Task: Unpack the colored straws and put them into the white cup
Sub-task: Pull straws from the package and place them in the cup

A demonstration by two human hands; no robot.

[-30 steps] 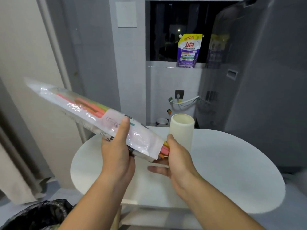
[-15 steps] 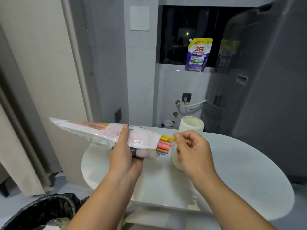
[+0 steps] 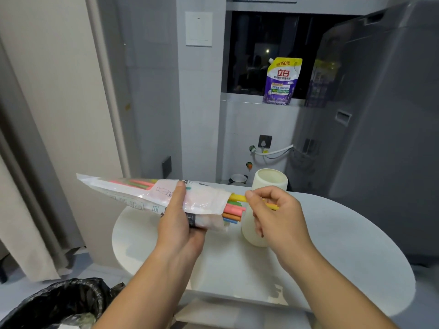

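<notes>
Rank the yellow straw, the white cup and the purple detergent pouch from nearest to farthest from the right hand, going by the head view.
1. yellow straw: pinched in the grip of the right hand, running off to its left.
2. white cup: standing just behind the hand.
3. purple detergent pouch: far back and higher, on the sill.

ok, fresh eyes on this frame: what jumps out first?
Dead centre, the left hand grips a clear straw packet held over the round white table, with bright straws poking out of its open right end. The right hand pinches a yellow straw at that end, just in front of the white cup standing on the table. Further back, a purple pouch stands on the window ledge.
</notes>
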